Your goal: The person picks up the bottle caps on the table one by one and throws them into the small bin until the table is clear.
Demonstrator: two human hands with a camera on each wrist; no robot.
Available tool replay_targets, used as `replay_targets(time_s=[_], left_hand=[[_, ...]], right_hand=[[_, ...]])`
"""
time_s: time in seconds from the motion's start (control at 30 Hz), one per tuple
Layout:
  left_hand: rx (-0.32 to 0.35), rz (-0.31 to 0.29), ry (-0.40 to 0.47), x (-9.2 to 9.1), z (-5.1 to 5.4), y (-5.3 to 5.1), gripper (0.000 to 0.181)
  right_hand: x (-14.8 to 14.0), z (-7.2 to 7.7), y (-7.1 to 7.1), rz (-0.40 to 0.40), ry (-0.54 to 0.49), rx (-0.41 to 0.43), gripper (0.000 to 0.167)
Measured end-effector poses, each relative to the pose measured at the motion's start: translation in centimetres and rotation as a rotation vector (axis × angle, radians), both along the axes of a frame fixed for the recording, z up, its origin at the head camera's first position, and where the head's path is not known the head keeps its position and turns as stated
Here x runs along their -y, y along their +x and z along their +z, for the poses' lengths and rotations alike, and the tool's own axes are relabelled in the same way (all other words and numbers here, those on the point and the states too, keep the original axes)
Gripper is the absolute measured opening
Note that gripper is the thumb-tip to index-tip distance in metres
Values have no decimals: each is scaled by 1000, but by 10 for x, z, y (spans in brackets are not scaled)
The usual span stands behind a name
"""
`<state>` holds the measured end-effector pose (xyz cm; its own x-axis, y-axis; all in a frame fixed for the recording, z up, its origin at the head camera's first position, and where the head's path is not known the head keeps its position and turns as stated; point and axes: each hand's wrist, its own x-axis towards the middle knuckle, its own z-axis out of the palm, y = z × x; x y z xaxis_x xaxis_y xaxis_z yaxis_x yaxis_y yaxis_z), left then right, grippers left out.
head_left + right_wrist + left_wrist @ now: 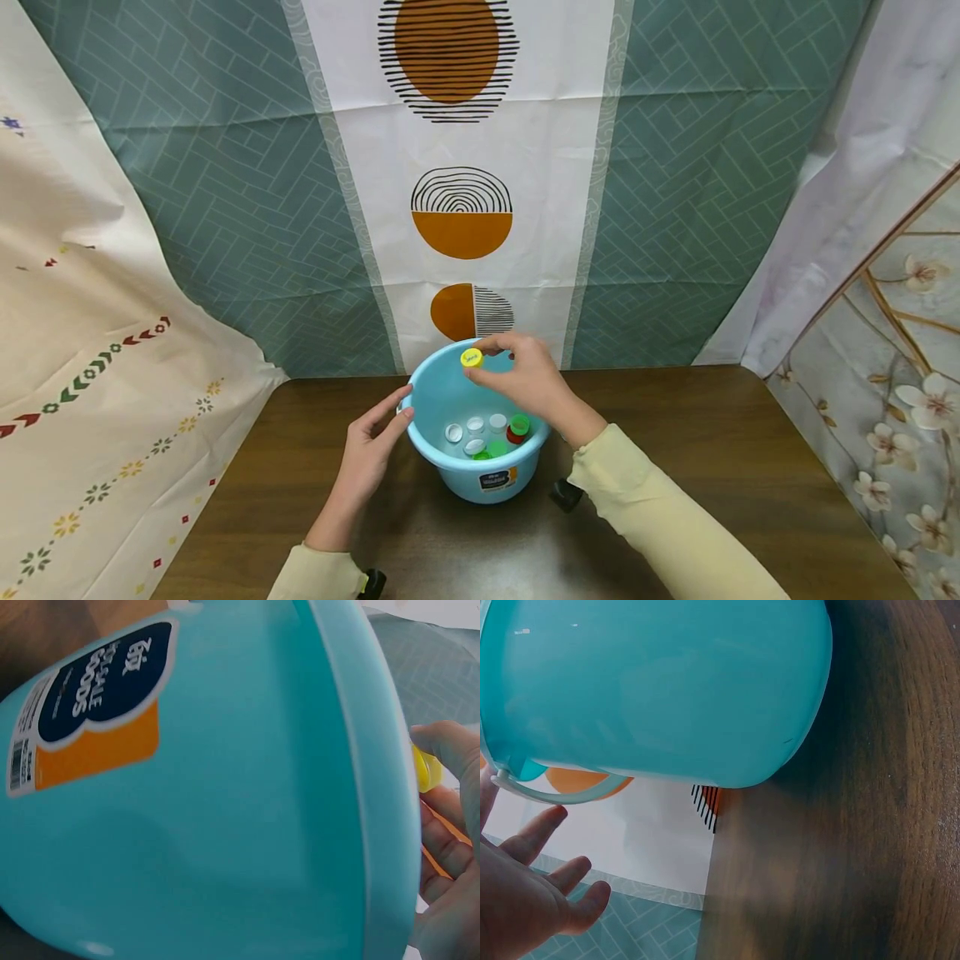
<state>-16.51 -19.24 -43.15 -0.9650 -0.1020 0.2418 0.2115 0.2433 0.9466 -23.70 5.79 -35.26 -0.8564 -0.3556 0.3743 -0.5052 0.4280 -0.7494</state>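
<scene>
A light blue bucket (450, 457) stands upright on the brown table, holding several white, green and red caps, among them a green cap (519, 425) and a white cap (453, 432). Over its far part, my right hand (528, 375) pinches a yellow bottle cap (472, 358) between thumb and fingers. In the right wrist view the bucket wall hides part of the yellow cap (427, 769). At the bucket's left rim is my left hand (367, 442), its thumb and index finger at the edge. The left wrist view shows its other fingers spread loosely near the bucket's pale handle (562, 796).
The wooden table (675, 467) extends on both sides of the bucket. Behind it hangs a patterned green and white cloth (247, 208). A cream cloth (112, 333) drapes on the left, and a floral cloth (877, 400) on the right.
</scene>
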Motion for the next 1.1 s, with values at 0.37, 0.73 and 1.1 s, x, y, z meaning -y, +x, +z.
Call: replay_targets(time_s=[0.37, 0.73, 1.1], left_hand=[[17, 2, -14, -1, 3, 1, 38], [26, -14, 18, -9, 26, 14, 39], [36, -9, 20, -7, 23, 12, 38]], right_hand=[[9, -2, 4, 27, 41, 35, 29], [12, -4, 5, 29, 57, 48, 38], [1, -4, 2, -2, 15, 58, 39]])
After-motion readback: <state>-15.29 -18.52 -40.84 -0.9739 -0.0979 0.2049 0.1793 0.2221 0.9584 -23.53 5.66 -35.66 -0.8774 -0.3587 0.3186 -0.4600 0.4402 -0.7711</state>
